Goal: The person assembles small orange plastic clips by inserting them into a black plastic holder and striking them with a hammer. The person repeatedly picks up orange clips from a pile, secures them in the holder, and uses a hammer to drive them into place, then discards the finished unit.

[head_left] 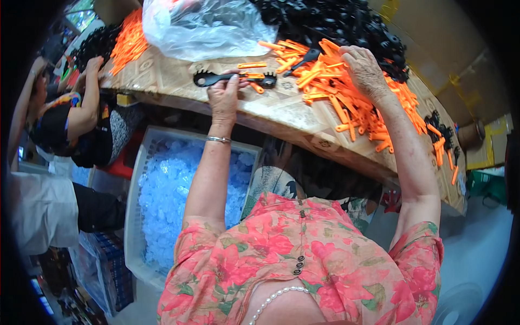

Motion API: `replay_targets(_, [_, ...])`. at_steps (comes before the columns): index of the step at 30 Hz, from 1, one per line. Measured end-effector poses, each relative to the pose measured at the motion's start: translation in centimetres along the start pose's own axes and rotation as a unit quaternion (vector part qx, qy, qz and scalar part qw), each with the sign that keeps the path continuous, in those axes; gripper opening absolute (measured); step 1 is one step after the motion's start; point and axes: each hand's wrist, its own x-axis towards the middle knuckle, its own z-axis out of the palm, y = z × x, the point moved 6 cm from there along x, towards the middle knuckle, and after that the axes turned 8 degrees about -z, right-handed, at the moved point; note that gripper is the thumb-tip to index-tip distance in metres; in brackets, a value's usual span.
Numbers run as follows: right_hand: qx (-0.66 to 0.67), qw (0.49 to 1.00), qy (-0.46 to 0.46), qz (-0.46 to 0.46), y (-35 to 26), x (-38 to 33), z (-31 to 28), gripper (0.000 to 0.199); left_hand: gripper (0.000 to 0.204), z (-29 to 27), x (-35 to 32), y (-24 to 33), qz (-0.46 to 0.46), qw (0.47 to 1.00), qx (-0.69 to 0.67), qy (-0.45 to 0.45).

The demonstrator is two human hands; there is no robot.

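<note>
My left hand (222, 98) is closed on a black pasta server (203, 79), held flat just above the near edge of the table. Its toothed head points left. A second black toothed head (266, 80) shows right of my fingers, with short orange handles (252, 65) lying around it. My right hand (364, 70) reaches over a large heap of orange handles (338, 86). Its fingers are pinched together at an orange handle at the heap's far side. A black utensil piece (306, 59) lies on the heap's left side.
Black utensil parts (330, 21) are heaped behind the orange ones, beside a clear plastic bag (206, 30). Below the patterned table (173, 76) stands a white crate (132, 216) full of translucent bluish pieces. Another person (76, 119) works at the left. Cardboard (449, 43) stands at the right.
</note>
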Motion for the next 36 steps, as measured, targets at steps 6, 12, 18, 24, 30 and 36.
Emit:
replay_targets(6, [0.082,0.978,0.106,0.159,1.9,-9.4,-4.7,0.031,0.018,2.6,-2.0,1.2,0.045,0.997,-0.046,0.033])
replay_targets(12, [0.472,0.731,0.263,0.416,-3.2,-20.0,-3.4,0.039,0.018,10.0,-8.6,2.3,0.009,0.993,-0.097,-0.062])
replay_targets(18, [0.811,0.331,0.295,0.381,-7.6,-22.9,-5.5,0.061,0.02,18.2,-17.0,0.0,-0.164,0.958,-0.172,-0.163])
replay_targets(24, [0.821,0.336,0.255,0.385,-8.6,-25.3,-5.8,0.045,0.023,22.0,-20.3,-1.4,-0.254,0.928,-0.16,-0.223])
replay_targets(30, [0.666,0.562,0.313,0.377,-8.4,-26.0,-8.0,0.031,0.026,22.6,-22.0,-1.9,-0.282,0.913,-0.165,-0.246])
replay_targets(36, [0.433,0.749,0.347,0.363,-8.0,-26.1,-12.2,0.021,0.024,22.3,-22.2,-1.1,-0.257,0.913,-0.174,-0.265])
